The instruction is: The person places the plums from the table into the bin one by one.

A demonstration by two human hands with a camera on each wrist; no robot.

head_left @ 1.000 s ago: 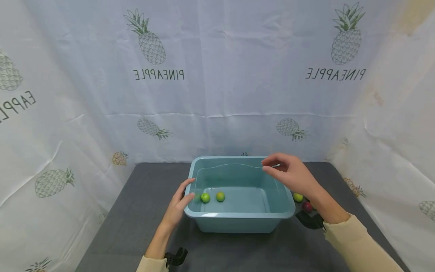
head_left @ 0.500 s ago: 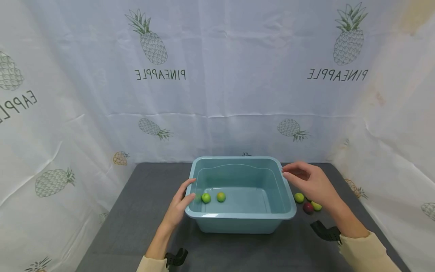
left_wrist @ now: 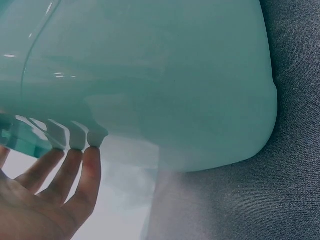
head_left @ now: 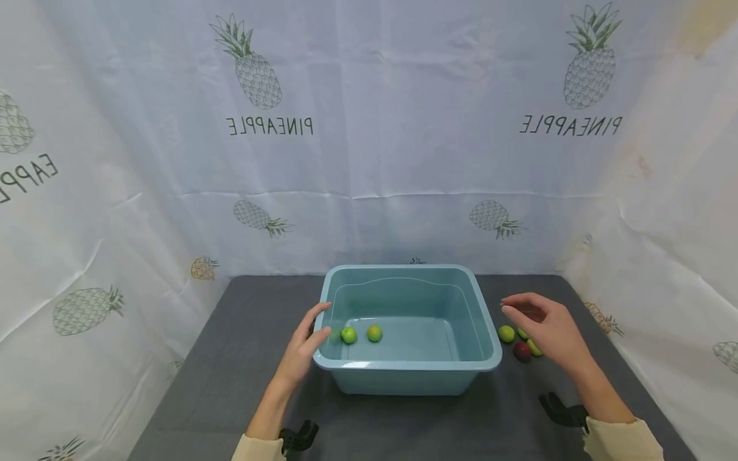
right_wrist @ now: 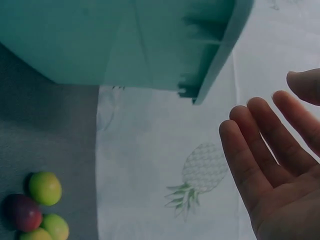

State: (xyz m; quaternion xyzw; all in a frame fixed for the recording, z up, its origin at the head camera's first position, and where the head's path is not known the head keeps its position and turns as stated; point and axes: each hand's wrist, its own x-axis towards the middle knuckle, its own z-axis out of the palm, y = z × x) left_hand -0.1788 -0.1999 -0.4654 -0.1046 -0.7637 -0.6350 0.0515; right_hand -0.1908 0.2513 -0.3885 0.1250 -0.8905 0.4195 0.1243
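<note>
A light blue plastic tub [head_left: 407, 366] stands on the grey table, with two small green fruits [head_left: 348, 335] [head_left: 375, 333] inside near its left wall. My left hand [head_left: 305, 346] rests with straight fingers [left_wrist: 89, 165] against the tub's left wall [left_wrist: 150, 75]. My right hand [head_left: 544, 326] hovers open to the right of the tub, holding nothing, just above a small pile of fruits: a green one [head_left: 506, 333] and a dark red one [head_left: 521, 351]. The right wrist view shows the green fruit [right_wrist: 45, 188], the red fruit [right_wrist: 22, 212] and the open fingers [right_wrist: 250, 150].
The grey table [head_left: 230, 384] is walled on three sides by white cloth printed with pineapples [head_left: 369, 128]. Black wrist-camera mounts show near each sleeve [head_left: 300, 436] [head_left: 562, 411].
My right hand has moved from above the tub's back right rim rightward and down, over the fruits beside the tub. The left hand and tub have not moved.
</note>
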